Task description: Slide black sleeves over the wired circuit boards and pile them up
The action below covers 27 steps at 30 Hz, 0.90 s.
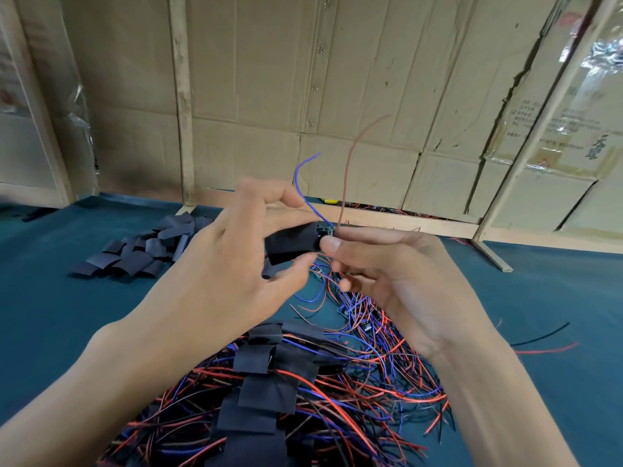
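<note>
So at bottom center a pile (269, 399) of sleeved boards is laid on tangled wires. Mid-frame, a sleeve (291, 242) is pinched by the left hand (236, 264), and a board (326, 231) poking out is pinched by the right hand (387, 264). Loose sleeves (141, 251) are heaped upper left.

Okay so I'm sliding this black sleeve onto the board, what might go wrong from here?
The circuit board is only partly inside the black sleeve; the right hand has just a fingertip grip, so it may slip. The loose blue wire and red wire could snag or bunch at the sleeve's mouth.
</note>
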Available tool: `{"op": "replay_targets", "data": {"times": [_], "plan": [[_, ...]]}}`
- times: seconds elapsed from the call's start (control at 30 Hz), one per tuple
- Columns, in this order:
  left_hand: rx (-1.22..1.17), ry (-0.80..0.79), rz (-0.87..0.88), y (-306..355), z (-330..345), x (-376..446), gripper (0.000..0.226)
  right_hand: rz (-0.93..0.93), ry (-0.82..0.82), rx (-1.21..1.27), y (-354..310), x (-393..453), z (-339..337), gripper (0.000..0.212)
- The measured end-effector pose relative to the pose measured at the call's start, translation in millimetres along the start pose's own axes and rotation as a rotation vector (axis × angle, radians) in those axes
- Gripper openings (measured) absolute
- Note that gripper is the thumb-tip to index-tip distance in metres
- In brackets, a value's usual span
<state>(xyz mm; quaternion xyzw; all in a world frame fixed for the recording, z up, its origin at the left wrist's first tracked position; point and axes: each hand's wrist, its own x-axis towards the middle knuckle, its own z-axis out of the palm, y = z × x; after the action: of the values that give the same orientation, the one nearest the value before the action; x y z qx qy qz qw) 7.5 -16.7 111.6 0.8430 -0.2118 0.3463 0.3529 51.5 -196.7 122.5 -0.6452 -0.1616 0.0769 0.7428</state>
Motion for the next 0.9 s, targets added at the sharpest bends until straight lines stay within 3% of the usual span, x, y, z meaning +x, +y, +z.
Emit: {"op": "replay_targets", "data": {"times": [0.17,0.3,0.47,0.73,0.9], "plan": [[-0.022,-0.027,-0.009,-2.9,2.7,-2.6,0.066,0.064,-0.020,-0.025,-0.2,1.0,-2.6,0.050],[-0.027,-0.052,-0.002,-2.7,3.5,-3.3,0.067,0.121,-0.177,-0.030,-7.8,-0.4,-13.0,0.020],[-0.050,-0.060,0.002,1.6,5.2,-4.7,0.062,0.059,-0.108,-0.030,-4.9,1.4,-18.3,0.019],[-0.020,-0.070,-0.020,2.7,3.6,-3.5,0.055,0.258,-0.144,0.246,3.6,8.8,-8.9,0.006],[0.030,-0.092,-0.035,-1.4,0.8,-0.4,0.058,0.138,-0.116,0.158,11.8,12.1,-9.0,0.008]]}}
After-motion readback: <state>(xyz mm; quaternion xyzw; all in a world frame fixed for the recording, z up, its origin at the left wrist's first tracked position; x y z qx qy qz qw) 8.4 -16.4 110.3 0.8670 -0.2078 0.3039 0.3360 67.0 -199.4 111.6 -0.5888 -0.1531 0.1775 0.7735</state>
